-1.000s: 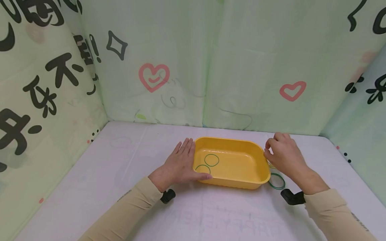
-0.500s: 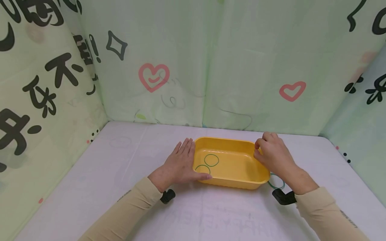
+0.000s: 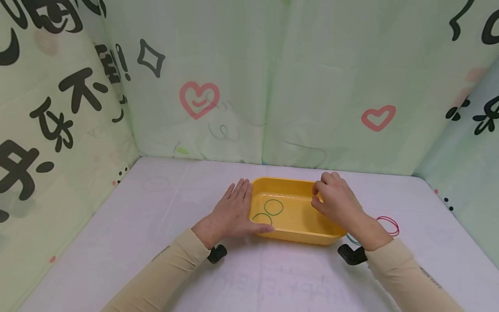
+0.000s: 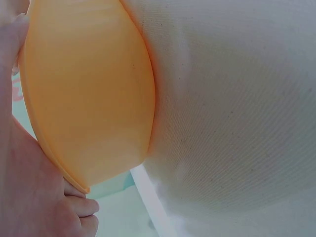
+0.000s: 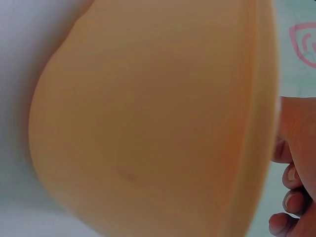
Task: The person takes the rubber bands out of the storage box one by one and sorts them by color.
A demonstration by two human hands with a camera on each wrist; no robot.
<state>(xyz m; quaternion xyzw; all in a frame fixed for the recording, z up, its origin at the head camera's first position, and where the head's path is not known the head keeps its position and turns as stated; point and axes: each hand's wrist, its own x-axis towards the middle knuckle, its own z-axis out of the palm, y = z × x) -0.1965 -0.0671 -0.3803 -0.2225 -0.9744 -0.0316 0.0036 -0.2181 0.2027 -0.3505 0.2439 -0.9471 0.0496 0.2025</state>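
Observation:
A yellow plastic tray [image 3: 296,237] stands on the table, with two thin green rings like rubber bands, one [image 3: 273,215] flat on its floor and another [image 3: 262,213] by the left front corner. My left hand [image 3: 234,212] rests along the tray's left end, fingers straight, thumb over the front rim. Over the tray's right end is my right hand [image 3: 337,199], thumb and forefinger brought together, other fingers curled; I cannot tell whether something thin is between them. In the right wrist view its fingertips [image 5: 292,173] show past the tray's wall [image 5: 148,113].
Right of the tray, red rings [image 3: 398,229] lie on the table, partly behind the right forearm. Green rings [image 3: 352,241] lie against the tray's right front corner. A printed curtain [image 3: 312,86] closes off the back and both sides. Each wrist carries a black camera mount [image 3: 352,255].
My right hand has moved left from beside the tray's right end to over its inside. The red rings have come into view behind the forearm. My left hand and the tray stay put.

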